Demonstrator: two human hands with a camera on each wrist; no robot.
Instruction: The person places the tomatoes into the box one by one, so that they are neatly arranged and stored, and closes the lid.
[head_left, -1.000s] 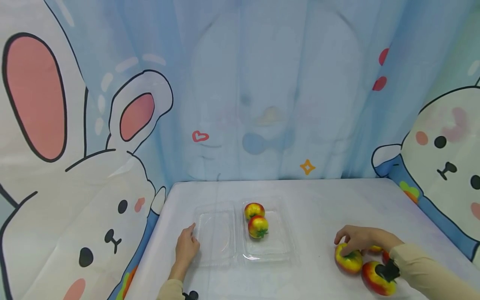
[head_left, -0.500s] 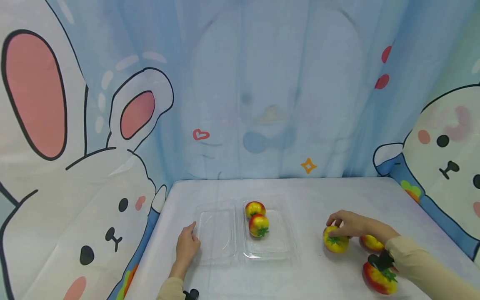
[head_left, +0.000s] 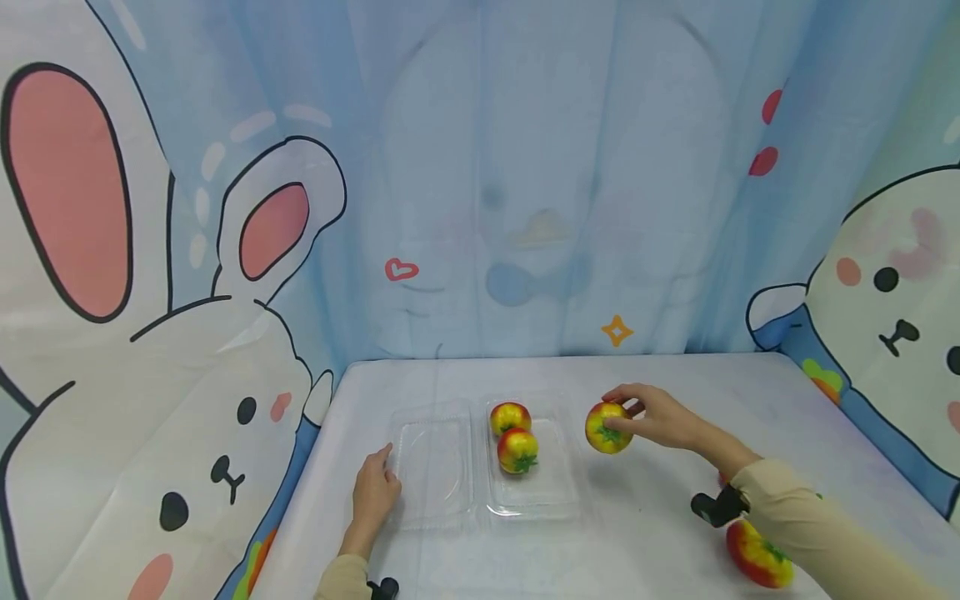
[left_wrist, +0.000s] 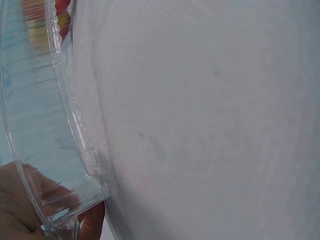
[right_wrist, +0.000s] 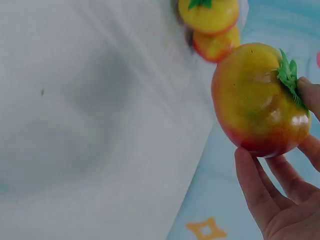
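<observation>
In the head view, my right hand (head_left: pixel 656 417) holds a red-yellow fruit (head_left: pixel 604 430) above the table, right of the clear container. The right wrist view shows that fruit (right_wrist: pixel 255 102) between thumb, near its green leaves, and fingers. Two similar fruits, one in front of the other (head_left: pixel 517 452), lie in the container's right half (head_left: pixel 536 510). My left hand (head_left: pixel 374 495) rests at the outer edge of its left half (head_left: pixel 432 479), index finger extended. In the left wrist view, part of the left hand (left_wrist: pixel 55 197) shows through the clear plastic (left_wrist: pixel 37 110).
Another red-yellow fruit (head_left: pixel 756 557) lies on the white table (head_left: pixel 645 533) at the front right; the right sleeve mostly covers something red behind it. A printed curtain (head_left: pixel 525 167) stands behind the table.
My right hand has lifted the fruit from the group at the right and carried it left and back, towards the container. My left hand has stayed in place.
</observation>
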